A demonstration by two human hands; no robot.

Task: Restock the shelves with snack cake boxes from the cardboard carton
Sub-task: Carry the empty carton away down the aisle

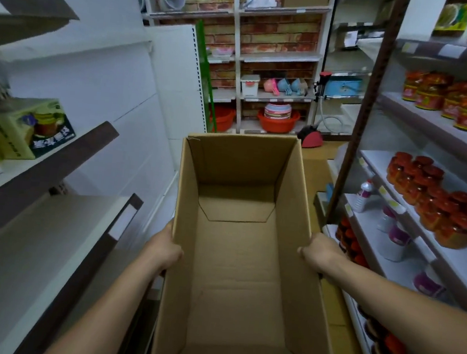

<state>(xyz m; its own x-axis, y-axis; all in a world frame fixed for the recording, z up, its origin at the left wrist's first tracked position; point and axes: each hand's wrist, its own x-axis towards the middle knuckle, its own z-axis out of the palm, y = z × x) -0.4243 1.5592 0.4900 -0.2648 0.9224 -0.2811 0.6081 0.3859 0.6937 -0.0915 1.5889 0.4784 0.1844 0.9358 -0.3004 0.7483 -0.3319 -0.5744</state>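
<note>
A tall brown cardboard carton fills the middle of the head view, its top open and nothing inside it. My left hand grips its left wall, fingers curled over the rim. On the opposite wall my right hand holds the rim the same way. The carton is carried between both arms in the aisle. Snack cake boxes, green and yellow with a cake picture, stand on the left shelf at mid height.
White shelves with dark edges run along the left. On the right, shelves hold red-lidded jars and bottles. Ahead, racks against a brick wall carry plastic bowls and basins. The aisle between the shelf rows is narrow.
</note>
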